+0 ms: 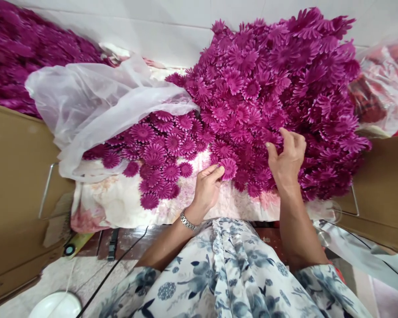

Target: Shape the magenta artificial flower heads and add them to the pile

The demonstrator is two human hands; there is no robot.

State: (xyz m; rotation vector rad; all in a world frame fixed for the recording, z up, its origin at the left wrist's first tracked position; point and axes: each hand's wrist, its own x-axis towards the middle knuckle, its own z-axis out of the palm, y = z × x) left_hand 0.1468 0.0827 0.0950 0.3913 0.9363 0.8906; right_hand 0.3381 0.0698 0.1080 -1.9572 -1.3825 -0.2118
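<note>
My left hand (208,185), with a metal watch (187,220) at its wrist, pinches the edge of a magenta artificial flower head (229,169) between thumb and fingers. To the right, my right hand (287,159) hovers over the large heap of magenta flower heads (252,88), its thumb and fingers spread apart with nothing between them. Whether its fingertips touch the heap I cannot tell. Left of my left hand, a smaller spread of similar flower heads (154,154) lies on the patterned cloth (119,198), partly under a sheer white bag (112,92).
Cardboard boxes stand at the left (20,185) and right (381,185). Another magenta pile (29,48) fills the upper left. A clear plastic bag with red contents (381,79) lies at the right. A black cable (116,267) and a white round object (56,305) are below left.
</note>
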